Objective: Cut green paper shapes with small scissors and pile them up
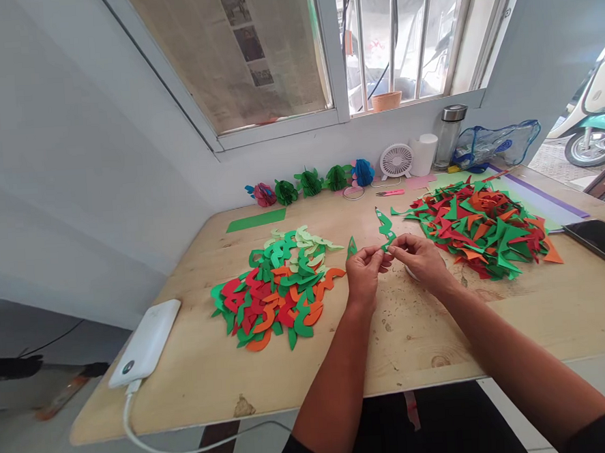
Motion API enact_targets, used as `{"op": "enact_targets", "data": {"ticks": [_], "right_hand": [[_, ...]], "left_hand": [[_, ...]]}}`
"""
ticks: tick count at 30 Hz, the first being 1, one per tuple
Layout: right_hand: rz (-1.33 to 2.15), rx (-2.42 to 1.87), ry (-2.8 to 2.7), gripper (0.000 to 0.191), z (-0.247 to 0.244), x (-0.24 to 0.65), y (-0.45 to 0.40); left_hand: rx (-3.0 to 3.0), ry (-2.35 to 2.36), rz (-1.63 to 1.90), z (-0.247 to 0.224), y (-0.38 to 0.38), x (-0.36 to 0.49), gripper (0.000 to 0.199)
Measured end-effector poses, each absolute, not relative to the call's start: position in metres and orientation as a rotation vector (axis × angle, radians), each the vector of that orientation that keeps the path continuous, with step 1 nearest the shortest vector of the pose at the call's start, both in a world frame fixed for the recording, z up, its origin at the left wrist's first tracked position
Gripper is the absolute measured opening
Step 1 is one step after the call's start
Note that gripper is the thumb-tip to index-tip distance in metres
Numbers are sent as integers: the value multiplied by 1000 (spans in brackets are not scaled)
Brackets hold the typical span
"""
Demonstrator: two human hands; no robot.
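Note:
Over the middle of the table, my left hand and my right hand meet, both closed in a pinch on a green paper cutout. Its wavy upper end, with small white marks, sticks up above my fingers. A pointed green paper piece also rises out of my left hand. Whether the two pieces are joined is hidden by the fingers. Left of my hands spreads a pile of curved paper cutouts in green, red, orange and pale green. To the right lies a heap of jagged paper scraps.
Along the wall stand several honeycomb paper balls, a small white fan, a glass bottle and a clear blue-edged bag. Pink snips lie before the fan. A phone lies at right, a cabled white power bank at left.

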State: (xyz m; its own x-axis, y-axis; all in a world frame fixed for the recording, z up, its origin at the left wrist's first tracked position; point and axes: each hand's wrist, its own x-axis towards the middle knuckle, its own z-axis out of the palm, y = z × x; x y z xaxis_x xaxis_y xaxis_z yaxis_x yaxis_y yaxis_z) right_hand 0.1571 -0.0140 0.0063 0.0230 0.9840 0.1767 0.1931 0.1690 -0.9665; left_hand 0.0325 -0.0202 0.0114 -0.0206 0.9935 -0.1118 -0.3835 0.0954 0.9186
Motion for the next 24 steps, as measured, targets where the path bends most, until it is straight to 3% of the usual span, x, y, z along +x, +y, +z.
{"op": "enact_targets", "data": {"ticks": [12, 24], "right_hand": [[984, -1192, -1382, 24, 4, 158, -12], [968, -1207, -1381, 25, 10, 155, -17]], "left_hand": [[776, 914, 1313, 6, -19, 35, 35], [763, 907, 1304, 5, -20, 35, 31]]}}
